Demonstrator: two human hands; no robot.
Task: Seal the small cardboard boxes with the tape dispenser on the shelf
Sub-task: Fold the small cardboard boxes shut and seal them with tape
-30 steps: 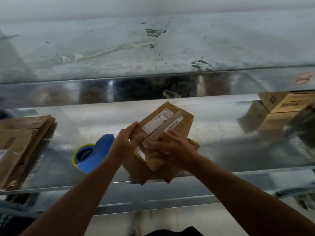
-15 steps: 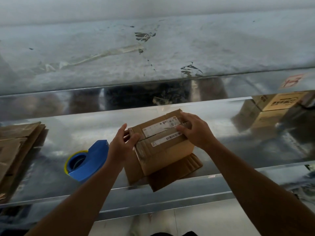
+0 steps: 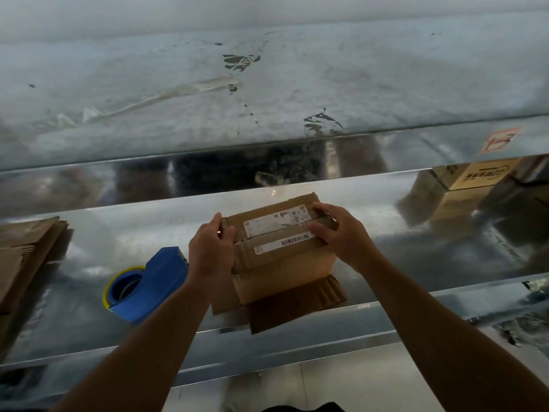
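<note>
A small brown cardboard box (image 3: 285,269) with white barcode labels stands on the shiny metal shelf (image 3: 416,251), its two top flaps folded together. My left hand (image 3: 211,248) grips the box's left end with the thumb on top. My right hand (image 3: 341,233) holds the right end, fingers curled over the top flaps. A bottom flap sticks out toward the shelf's front edge. The blue tape dispenser (image 3: 145,285) with a yellow-rimmed roll lies on the shelf just left of my left wrist.
Flattened cardboard pieces (image 3: 26,254) are stacked at the shelf's left end. Another printed cardboard box (image 3: 481,176) sits at the far right near the back. A metal upper shelf (image 3: 267,93) overhangs the work area.
The box has been turned from tilted to square with the shelf. My right hand moved from the box's middle to its right end. The flaps are now pressed closer together.
</note>
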